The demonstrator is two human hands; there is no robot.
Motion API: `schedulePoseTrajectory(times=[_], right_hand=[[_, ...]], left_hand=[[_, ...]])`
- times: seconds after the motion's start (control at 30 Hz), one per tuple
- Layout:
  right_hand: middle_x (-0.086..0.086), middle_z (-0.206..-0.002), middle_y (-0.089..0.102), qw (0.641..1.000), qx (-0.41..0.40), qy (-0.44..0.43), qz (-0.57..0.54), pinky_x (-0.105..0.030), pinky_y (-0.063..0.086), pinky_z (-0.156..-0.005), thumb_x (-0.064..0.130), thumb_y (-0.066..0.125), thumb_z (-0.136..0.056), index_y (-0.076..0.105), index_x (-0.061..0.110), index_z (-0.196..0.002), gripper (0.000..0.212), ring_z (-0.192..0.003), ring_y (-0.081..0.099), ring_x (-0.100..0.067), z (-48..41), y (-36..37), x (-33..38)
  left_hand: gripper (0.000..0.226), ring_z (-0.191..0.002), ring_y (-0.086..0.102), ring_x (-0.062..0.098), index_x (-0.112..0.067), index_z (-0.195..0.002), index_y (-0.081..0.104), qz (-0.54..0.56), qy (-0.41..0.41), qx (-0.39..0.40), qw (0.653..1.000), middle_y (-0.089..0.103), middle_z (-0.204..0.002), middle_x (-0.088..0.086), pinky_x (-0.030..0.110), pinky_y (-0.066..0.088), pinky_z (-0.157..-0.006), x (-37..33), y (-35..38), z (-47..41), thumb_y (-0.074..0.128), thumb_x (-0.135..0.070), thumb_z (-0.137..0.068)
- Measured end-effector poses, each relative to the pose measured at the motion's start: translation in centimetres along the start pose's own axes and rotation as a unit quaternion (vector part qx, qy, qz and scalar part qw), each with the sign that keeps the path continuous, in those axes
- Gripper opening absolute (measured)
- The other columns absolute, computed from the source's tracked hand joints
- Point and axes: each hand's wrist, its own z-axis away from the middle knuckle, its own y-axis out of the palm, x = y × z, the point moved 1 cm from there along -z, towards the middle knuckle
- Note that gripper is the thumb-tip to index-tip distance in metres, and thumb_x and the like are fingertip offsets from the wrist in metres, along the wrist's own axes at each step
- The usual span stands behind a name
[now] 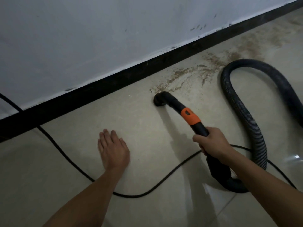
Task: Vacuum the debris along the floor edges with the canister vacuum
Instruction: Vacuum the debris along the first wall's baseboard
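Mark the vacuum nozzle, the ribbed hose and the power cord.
vacuum nozzle (159, 100): head view, on its round black mouth end.
ribbed hose (245, 112): head view, middle of its curving stretch.
power cord (131, 196): head view, lowest bend of its loop.

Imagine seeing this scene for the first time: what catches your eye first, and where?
The orange collar on the black vacuum wand, gripped by the right hand at centre right, stands out most. Brown debris spreads by the black baseboard beyond the nozzle, while the left hand is spread open, palm down, at lower left.
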Motion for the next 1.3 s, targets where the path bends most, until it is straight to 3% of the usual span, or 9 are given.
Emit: schedulePoseTrajectory(times=[0.13,0.27,0.37,0.53,0.63,0.77,0.9,1.03,1.3], right_hand=[[-0.006,-0.055,0.059,0.998,-0.067,0.004,-0.003,-0.031,0.047,-0.048,0.017,0.071,-0.076,0.061,0.011,-0.079,0.012,-0.043,0.054,-0.022,-1.5,0.1,0.4],[0.001,-0.047,0.056,1.0,0.0,-0.012,0.015,-0.027,0.044,-0.043,0.016,0.071,-0.076,0.06,0.011,-0.079,0.012,-0.038,0.051,-0.017,-1.8,0.7,0.5],[-0.004,-0.053,0.059,0.999,-0.052,0.0,0.013,-0.029,0.046,-0.045,0.017,0.071,-0.077,0.061,0.01,-0.081,0.013,-0.041,0.053,-0.02,-3.0,0.0,0.6],[0.0,-0.046,0.056,1.0,-0.009,-0.01,0.0,-0.028,0.044,-0.042,0.015,0.071,-0.076,0.06,0.009,-0.078,0.013,-0.037,0.05,-0.018,-4.5,1.0,1.8],[-0.003,-0.049,0.056,0.998,-0.053,0.01,-0.027,-0.029,0.045,-0.044,0.015,0.071,-0.076,0.062,0.006,-0.081,0.014,-0.038,0.05,-0.019,-6.0,0.9,2.4],[-0.002,-0.047,0.055,1.0,0.025,-0.002,-0.018,-0.028,0.044,-0.042,0.014,0.072,-0.077,0.059,0.006,-0.08,0.015,-0.038,0.05,-0.019,-6.7,2.0,3.4],[-0.006,-0.052,0.056,0.999,-0.043,0.004,-0.03,-0.028,0.045,-0.043,0.013,0.071,-0.077,0.061,0.005,-0.081,0.013,-0.038,0.049,-0.019,-8.1,2.1,4.2],[-0.003,-0.05,0.055,0.999,0.02,-0.002,-0.033,-0.026,0.045,-0.042,0.011,0.071,-0.077,0.06,0.007,-0.082,0.013,-0.037,0.049,-0.017,-9.1,3.6,5.6],[-0.005,-0.054,0.054,0.998,-0.013,0.005,-0.063,-0.028,0.046,-0.045,0.013,0.069,-0.077,0.058,0.009,-0.082,0.013,-0.039,0.048,-0.019,-9.6,6.6,7.8]], left_hand=[[0.053,-0.135,0.033,0.043,0.005,-0.134,0.047,0.001,0.0,-0.002,1.0,0.039,-0.144,0.029,0.052,0.022,-0.115,-0.2,0.1,0.0,0.034,-0.023,-0.092],[0.054,-0.136,0.033,0.042,0.004,-0.135,0.047,-0.008,-0.006,0.003,1.0,0.039,-0.145,0.028,0.051,0.021,-0.115,-0.2,0.0,0.0,0.033,-0.024,-0.092],[0.054,-0.137,0.032,0.042,0.003,-0.136,0.047,-0.011,-0.005,0.008,1.0,0.038,-0.146,0.027,0.051,0.021,-0.116,-0.2,0.0,0.0,0.032,-0.025,-0.092],[0.052,-0.136,0.034,0.043,0.004,-0.135,0.048,-0.015,-0.006,0.007,1.0,0.039,-0.145,0.028,0.052,0.022,-0.115,-0.3,-0.1,0.0,0.033,-0.023,-0.093],[0.052,-0.135,0.035,0.042,0.004,-0.134,0.048,-0.018,-0.007,0.013,1.0,0.04,-0.145,0.028,0.052,0.024,-0.115,-0.4,-0.1,0.0,0.034,-0.023,-0.093],[0.05,-0.136,0.033,0.042,0.004,-0.136,0.047,-0.026,-0.007,0.021,0.999,0.038,-0.146,0.028,0.052,0.023,-0.115,-0.3,0.0,-0.1,0.036,-0.022,-0.094],[0.046,-0.137,0.034,0.041,0.003,-0.136,0.047,-0.032,-0.009,0.023,0.999,0.039,-0.146,0.027,0.052,0.024,-0.115,-0.4,0.1,-0.1,0.041,-0.018,-0.095],[0.045,-0.137,0.034,0.041,0.003,-0.136,0.047,-0.036,-0.013,0.023,0.999,0.039,-0.146,0.027,0.052,0.024,-0.115,-0.2,0.2,-0.1,0.047,-0.016,-0.095],[0.051,-0.135,0.037,0.041,0.002,-0.134,0.049,-0.044,-0.012,0.017,0.999,0.041,-0.145,0.026,0.051,0.027,-0.114,-0.2,0.2,-0.1,0.033,-0.024,-0.093]])
